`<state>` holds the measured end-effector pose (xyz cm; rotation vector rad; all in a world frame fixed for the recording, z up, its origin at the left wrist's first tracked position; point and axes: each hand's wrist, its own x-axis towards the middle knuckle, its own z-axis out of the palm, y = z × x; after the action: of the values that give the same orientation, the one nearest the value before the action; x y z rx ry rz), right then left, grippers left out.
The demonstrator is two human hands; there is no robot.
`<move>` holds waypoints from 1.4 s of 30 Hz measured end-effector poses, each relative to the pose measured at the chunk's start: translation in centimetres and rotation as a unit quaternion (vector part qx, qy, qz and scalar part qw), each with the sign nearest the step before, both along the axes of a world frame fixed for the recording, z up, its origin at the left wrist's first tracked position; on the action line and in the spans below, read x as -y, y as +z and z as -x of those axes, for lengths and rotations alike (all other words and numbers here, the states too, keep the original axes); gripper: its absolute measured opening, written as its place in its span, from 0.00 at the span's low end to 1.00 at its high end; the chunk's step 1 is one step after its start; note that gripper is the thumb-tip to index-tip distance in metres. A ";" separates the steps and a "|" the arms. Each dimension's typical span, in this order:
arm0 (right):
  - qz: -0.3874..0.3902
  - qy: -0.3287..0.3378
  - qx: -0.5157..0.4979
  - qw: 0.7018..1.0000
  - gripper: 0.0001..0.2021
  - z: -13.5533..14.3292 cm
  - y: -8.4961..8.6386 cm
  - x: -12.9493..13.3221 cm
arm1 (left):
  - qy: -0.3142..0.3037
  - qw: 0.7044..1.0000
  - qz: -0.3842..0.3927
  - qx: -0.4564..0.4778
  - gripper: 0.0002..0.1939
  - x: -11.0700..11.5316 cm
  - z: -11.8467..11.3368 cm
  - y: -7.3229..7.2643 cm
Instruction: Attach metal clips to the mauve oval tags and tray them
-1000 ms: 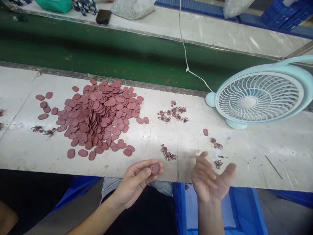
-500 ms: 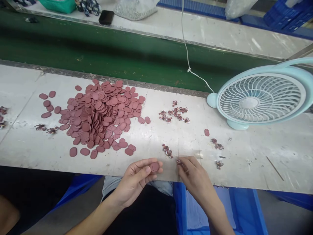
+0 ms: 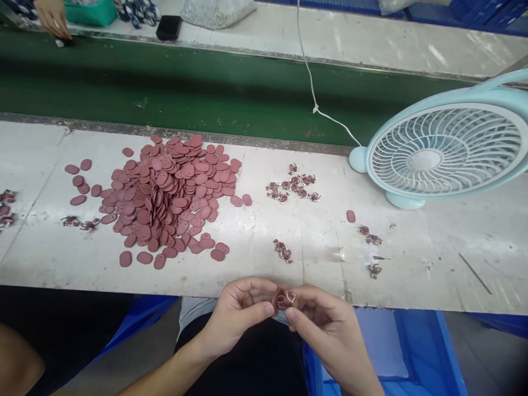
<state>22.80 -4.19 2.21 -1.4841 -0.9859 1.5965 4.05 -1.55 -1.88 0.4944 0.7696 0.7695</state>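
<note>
At the bench's front edge, my left hand [image 3: 235, 316] pinches a dark red oval disc [image 3: 275, 303] between thumb and fingers, tilted almost edge-on. Pressed close against it is a small brown-and-white figure-like piece [image 3: 287, 298], which my right hand [image 3: 330, 327] grips by thumb and fingertips. Whether the two parts are joined I cannot tell. A large heap of the same oval discs [image 3: 165, 192] lies to the left, some showing small holes. Beyond my hands sit a short row of small brown pieces [image 3: 282, 251] and a looser cluster [image 3: 295, 186].
A light blue fan [image 3: 424, 159] stands at the right, its white cord [image 3: 312, 88] crossing a green strip [image 3: 231, 82]. More small pieces [image 3: 374, 270] and a thin stick [image 3: 474, 273] lie right. Below is a blue bin [image 3: 437, 352]. Another person's hand [image 3: 53, 16] shows far left.
My right hand has moved left and down with the small figure-like piece, bringing it against the disc. My left hand has tilted the disc. Another person's hand has appeared at the top left.
</note>
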 end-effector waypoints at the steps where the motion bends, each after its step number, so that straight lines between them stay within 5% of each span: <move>1: 0.004 -0.001 0.001 1.000 0.08 0.0 0.0 0.0 | 0.002 1.000 0.002 -0.001 0.10 0.0 0.0 0.0; 7: -0.030 0.004 0.027 0.999 0.07 0.0 0.3 0.0 | 0.004 1.000 -0.008 -0.007 0.01 0.0 -0.2 0.0; 17: -0.065 0.064 0.080 0.993 0.05 -0.6 0.8 -0.5 | 0.010 0.999 -0.003 -0.034 0.02 0.1 -0.4 0.3; 23: 0.004 0.017 -0.016 1.000 0.07 -0.2 0.0 -0.7 | 0.038 0.998 -0.001 -0.049 0.04 0.5 -0.8 0.2; 37: -0.013 -0.055 -0.082 0.995 0.06 0.7 -1.6 -0.1 | 0.084 0.993 -0.032 -0.075 0.03 1.2 -1.7 0.0; 42: -0.006 -0.151 -0.104 0.983 0.07 -1.7 -4.1 2.3 | 0.023 0.963 -0.130 -0.236 0.11 -0.6 1.7 0.6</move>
<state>24.51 -6.49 -1.90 -1.3530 -0.6185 1.4836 2.35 -0.96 -1.27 0.9204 1.1312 0.8107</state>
